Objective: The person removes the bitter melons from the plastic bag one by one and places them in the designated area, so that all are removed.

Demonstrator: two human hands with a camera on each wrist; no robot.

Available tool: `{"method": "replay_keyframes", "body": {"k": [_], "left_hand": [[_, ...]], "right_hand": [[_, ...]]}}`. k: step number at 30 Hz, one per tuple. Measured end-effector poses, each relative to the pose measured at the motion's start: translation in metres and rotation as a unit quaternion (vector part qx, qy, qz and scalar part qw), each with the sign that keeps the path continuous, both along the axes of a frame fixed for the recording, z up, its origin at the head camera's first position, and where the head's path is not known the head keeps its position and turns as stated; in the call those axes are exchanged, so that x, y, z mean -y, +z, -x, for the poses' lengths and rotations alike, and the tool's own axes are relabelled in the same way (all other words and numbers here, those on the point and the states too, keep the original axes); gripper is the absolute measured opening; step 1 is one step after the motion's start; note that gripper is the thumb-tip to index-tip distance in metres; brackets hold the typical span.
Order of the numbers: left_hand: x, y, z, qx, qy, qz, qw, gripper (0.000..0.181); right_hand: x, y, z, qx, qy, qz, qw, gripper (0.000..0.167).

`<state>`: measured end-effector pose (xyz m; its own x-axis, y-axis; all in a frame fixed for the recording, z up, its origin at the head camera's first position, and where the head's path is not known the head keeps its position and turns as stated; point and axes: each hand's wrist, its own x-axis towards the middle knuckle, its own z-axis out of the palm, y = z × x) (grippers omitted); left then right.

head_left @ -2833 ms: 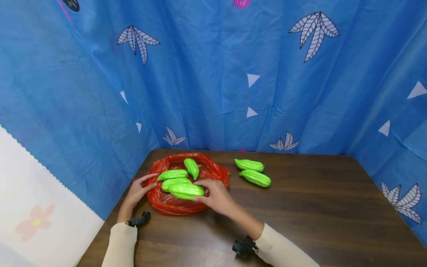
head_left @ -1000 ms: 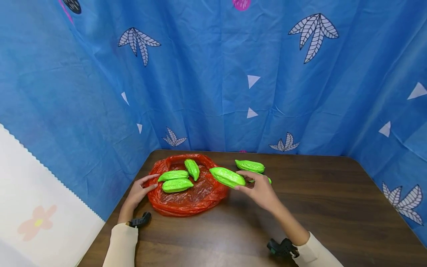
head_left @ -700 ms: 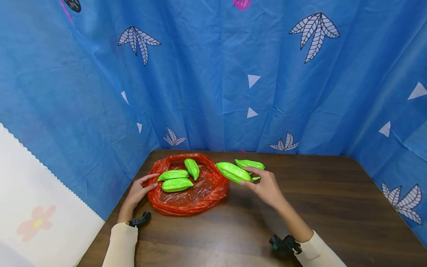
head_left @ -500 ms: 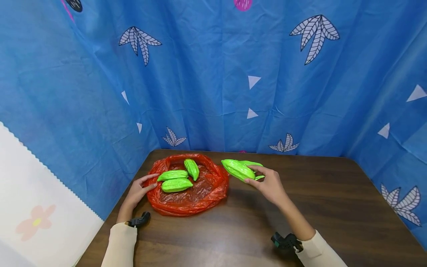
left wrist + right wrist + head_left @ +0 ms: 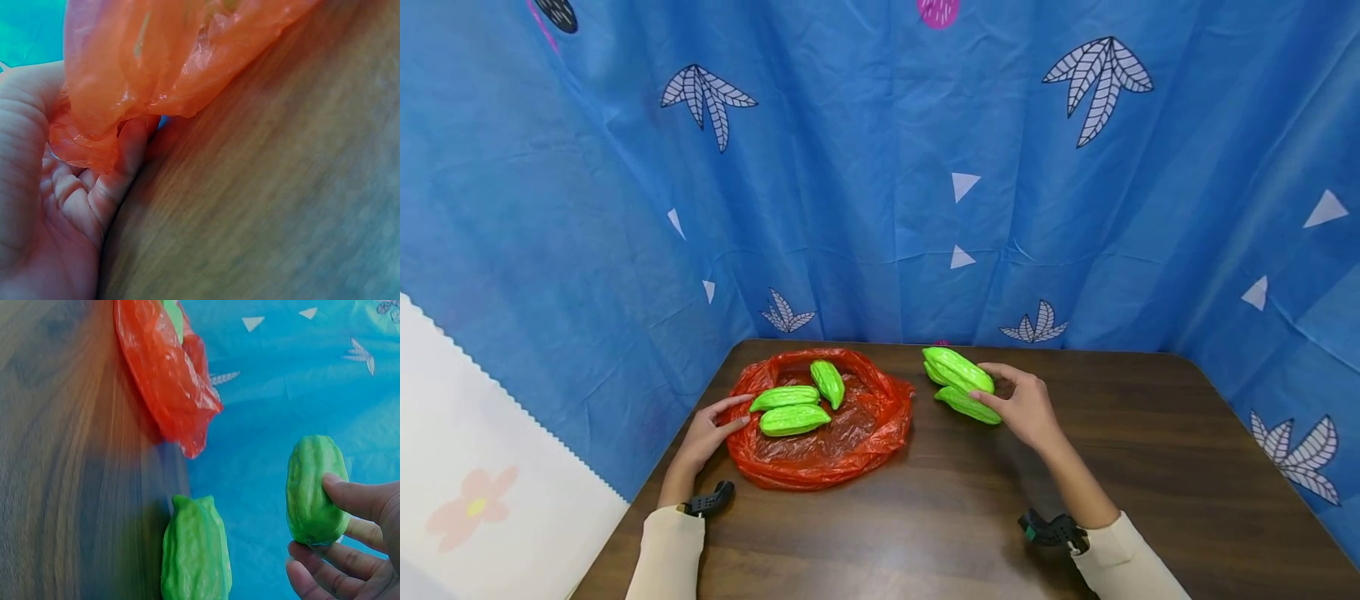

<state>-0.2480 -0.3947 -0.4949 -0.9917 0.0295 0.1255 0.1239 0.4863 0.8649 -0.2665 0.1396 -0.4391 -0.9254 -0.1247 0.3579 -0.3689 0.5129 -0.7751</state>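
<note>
My right hand point(image 5: 1028, 408) pinches a bright green bitter melon point(image 5: 958, 369) by one end, thumb against its side in the right wrist view. It is held above two more bitter melons on the table; the nearer one point(image 5: 966, 406) shows well, the farther one is mostly hidden. My left hand point(image 5: 703, 435) holds the left edge of a red plastic bag point(image 5: 880, 442), its film bunched between thumb and fingers in the left wrist view. Inside the spread-open bag lie three bitter melons: one at the back point(image 5: 827, 383), one at the left point(image 5: 786, 397), one in front point(image 5: 794, 420).
All this rests on a dark brown wooden table point(image 5: 865, 542), with the bag on its left half. A blue patterned curtain point(image 5: 865, 167) hangs behind and around the table. White cloth with a flower print point(image 5: 475, 467) hangs at the left.
My right hand has lifted a bitter melon out of the bag and carried it rightward, over the two on the table. My left hand has stayed at the bag's edge.
</note>
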Motion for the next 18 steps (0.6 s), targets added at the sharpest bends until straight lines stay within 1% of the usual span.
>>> {"method": "replay_keyframes", "body": {"k": [6, 11, 15, 18], "left_hand": [[0.001, -0.001, 0.001, -0.003, -0.005, -0.008, 1.0000, 0.048], [0.001, -0.001, 0.001, -0.007, -0.009, -0.010, 0.9999, 0.048], [0.001, -0.001, 0.001, -0.002, -0.009, -0.014, 0.9999, 0.049], [0.001, -0.001, 0.001, 0.004, -0.007, -0.012, 0.9999, 0.049]], "right_hand": [[-0.010, -0.001, 0.006, -0.003, -0.016, -0.008, 0.9998, 0.048], [-0.018, -0.004, 0.010, 0.004, -0.028, -0.010, 0.9995, 0.049], [-0.024, -0.006, 0.013, 0.007, -0.031, -0.005, 0.9995, 0.049], [-0.028, -0.009, 0.015, 0.005, -0.042, -0.006, 0.9991, 0.049]]}}
